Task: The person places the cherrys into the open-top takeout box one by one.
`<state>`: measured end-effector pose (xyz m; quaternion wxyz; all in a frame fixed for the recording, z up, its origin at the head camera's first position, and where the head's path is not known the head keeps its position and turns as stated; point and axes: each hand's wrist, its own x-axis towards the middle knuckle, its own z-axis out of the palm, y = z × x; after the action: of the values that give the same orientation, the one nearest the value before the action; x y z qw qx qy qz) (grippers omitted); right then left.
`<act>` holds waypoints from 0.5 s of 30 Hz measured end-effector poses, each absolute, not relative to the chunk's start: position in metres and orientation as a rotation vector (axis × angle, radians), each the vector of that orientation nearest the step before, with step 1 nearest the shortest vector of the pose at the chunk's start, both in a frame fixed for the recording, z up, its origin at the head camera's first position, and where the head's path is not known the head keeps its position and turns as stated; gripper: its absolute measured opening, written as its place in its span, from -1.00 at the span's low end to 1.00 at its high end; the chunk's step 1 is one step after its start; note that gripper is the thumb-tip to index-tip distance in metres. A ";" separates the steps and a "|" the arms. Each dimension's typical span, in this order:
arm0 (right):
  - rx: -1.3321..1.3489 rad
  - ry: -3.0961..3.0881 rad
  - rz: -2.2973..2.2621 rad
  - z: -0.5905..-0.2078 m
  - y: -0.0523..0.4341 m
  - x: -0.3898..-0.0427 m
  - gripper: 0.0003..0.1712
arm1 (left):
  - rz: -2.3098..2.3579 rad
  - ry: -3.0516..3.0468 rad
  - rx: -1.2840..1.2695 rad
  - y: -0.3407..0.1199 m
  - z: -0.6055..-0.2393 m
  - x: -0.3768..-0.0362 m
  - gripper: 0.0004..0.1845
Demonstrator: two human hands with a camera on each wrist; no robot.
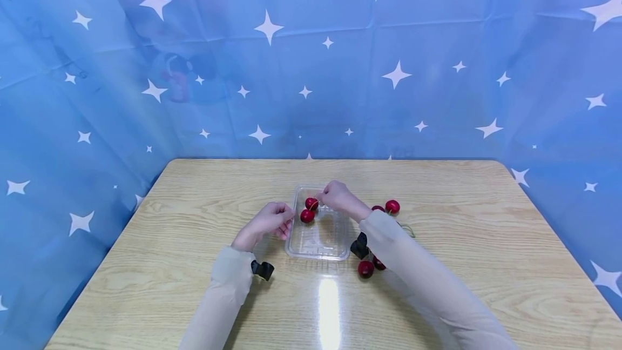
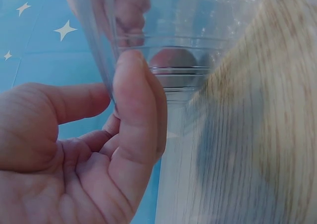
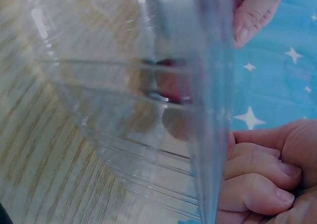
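Note:
A clear plastic container (image 1: 318, 239) sits on the table with two red cherries (image 1: 307, 216) near its far left corner. My left hand (image 1: 273, 220) is at the container's left side; in the left wrist view its thumb and curled fingers (image 2: 133, 100) pinch the rim. Over the far part of the container, my right hand (image 1: 340, 199) has its fingertips together at the thin stem of the cherries. Seen from the right wrist, its fingers (image 3: 252, 164) are curled beside the clear wall, through which a blurred cherry (image 3: 172, 83) shows. The fingertips' hold on the stem is hidden there.
More cherries lie right of the container: a red one (image 1: 392, 206) beyond the right forearm, with green stems (image 1: 407, 229), and a darker pair (image 1: 365, 269) on the near side. The right sleeve partly covers them. A blue star-printed cloth (image 1: 311, 69) hangs behind the wooden table (image 1: 194, 263).

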<state>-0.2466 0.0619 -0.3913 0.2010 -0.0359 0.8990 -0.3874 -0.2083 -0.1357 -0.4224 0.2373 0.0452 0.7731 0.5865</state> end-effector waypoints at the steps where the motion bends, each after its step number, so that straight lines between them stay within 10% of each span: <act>1: -0.103 2.512 -1.093 -0.391 0.062 -0.246 -0.42 | 1.606 2.126 0.127 -0.136 -0.423 -0.208 -0.78; 15: -0.137 2.530 -1.169 -0.386 0.068 -0.241 -0.43 | 1.615 2.114 0.127 -0.136 -0.422 -0.208 -0.77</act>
<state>-0.2410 0.0680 -0.3863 0.1748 -0.0483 0.8927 -0.4126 -0.2075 -0.1358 -0.4220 0.2369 0.0465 0.7710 0.5893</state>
